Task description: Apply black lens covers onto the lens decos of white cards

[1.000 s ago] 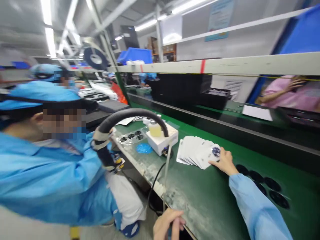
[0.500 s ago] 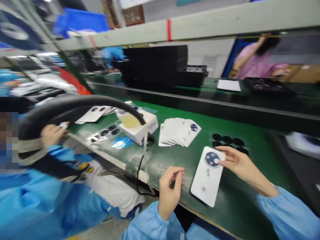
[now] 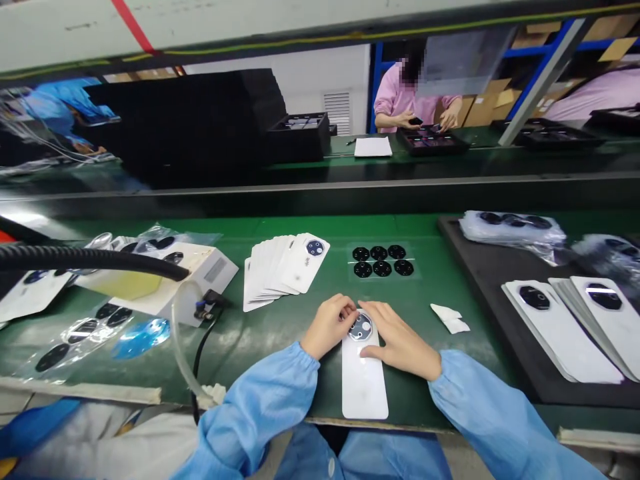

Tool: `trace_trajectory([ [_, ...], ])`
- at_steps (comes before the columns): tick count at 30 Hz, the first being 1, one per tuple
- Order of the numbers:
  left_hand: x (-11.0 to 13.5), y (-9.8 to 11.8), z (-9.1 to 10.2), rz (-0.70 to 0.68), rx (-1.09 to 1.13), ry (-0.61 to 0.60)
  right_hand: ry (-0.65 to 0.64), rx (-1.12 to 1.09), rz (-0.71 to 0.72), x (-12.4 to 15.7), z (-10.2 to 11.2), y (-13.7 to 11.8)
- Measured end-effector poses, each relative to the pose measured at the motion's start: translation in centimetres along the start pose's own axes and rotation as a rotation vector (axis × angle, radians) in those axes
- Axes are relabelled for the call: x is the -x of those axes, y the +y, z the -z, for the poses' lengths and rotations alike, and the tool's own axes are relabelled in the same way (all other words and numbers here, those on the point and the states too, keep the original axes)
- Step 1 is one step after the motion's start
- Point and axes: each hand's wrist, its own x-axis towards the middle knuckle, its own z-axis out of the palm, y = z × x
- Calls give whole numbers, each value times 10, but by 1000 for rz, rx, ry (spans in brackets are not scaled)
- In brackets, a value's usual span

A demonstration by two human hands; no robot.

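Observation:
A white phone back cover (image 3: 365,383) lies lengthwise on the green bench in front of me, its round dark camera ring (image 3: 361,327) at the far end. My left hand (image 3: 330,326) curls its fingers against the ring's left side. My right hand (image 3: 399,339) lies on the cover's right edge, fingers together and pressing beside the ring. A fanned stack of white covers (image 3: 281,268) sits just beyond, and a sheet of black round lens pieces (image 3: 379,261) lies to its right.
A white box with a yellow bottle (image 3: 165,283) and a black hose (image 3: 90,259) stand at left, over bagged parts (image 3: 83,332). A black mat (image 3: 505,287) at right carries finished covers (image 3: 563,330). A white scrap (image 3: 450,318) lies nearby. A person in pink (image 3: 410,93) works across the line.
My view swung from the co-worker on the left down to the bench. My right hand drew one cover off the stack to the front edge, and both hands closed onto its camera ring.

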Motion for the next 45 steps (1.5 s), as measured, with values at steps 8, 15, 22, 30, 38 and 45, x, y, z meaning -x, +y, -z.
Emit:
trace_trajectory([
  [8, -16, 4, 14, -128, -178, -191, -11, 121, 41, 1, -6, 1],
  [15, -21, 3, 17, -178, -236, -278, -1, 163, 50, 2, -9, 1],
  [22, -21, 6, 12, -136, -395, -301, 12, 178, 53, 3, -10, 3],
  [30, -5, 14, -2, -138, -634, -236, 32, 212, 41, 4, -13, 2],
  [38, 5, 4, -9, -206, -678, -183, 43, 284, 41, 4, -13, -3],
  [45, 18, 6, -7, -291, -641, -151, 50, 313, 46, 3, -14, -3],
])
